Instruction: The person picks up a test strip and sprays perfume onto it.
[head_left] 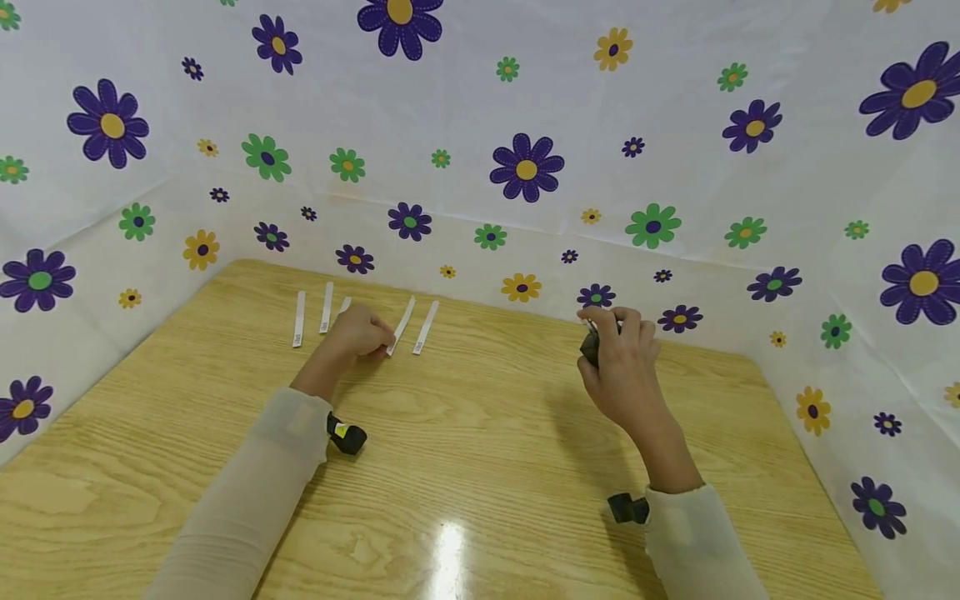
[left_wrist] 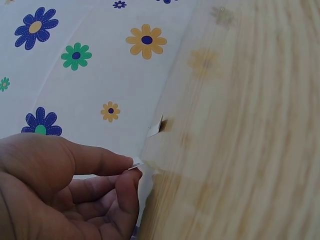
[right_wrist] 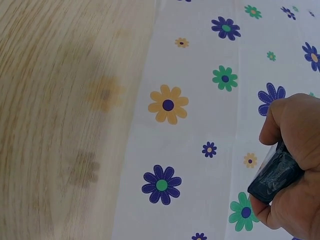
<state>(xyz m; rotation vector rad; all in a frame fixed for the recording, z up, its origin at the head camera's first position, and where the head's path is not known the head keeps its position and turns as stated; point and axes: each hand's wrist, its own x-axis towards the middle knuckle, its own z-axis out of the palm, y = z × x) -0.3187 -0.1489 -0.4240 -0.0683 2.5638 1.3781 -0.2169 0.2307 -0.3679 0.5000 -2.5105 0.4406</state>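
Observation:
My left hand [head_left: 358, 333] pinches the near end of a thin white paper strip [head_left: 403, 322] between thumb and forefinger, at the back left of the table. In the left wrist view only a sliver of that strip shows at the fingertips [left_wrist: 131, 161]. To its right lies another labelled white strip [head_left: 425, 327]. Left of the hand are two more strips, and the hand partly covers a third [head_left: 346, 303]. My right hand [head_left: 624, 367] grips a small dark spray bottle [head_left: 590, 345] above the back right, forefinger over its silvery top. The fingers hide much of the bottle.
The wooden table [head_left: 465, 433] has pale grain and a bright reflection near the front. A white flowered cloth [head_left: 465, 100] rises behind it and along both sides. Black wrist cameras [head_left: 347, 435] hang at both cuffs.

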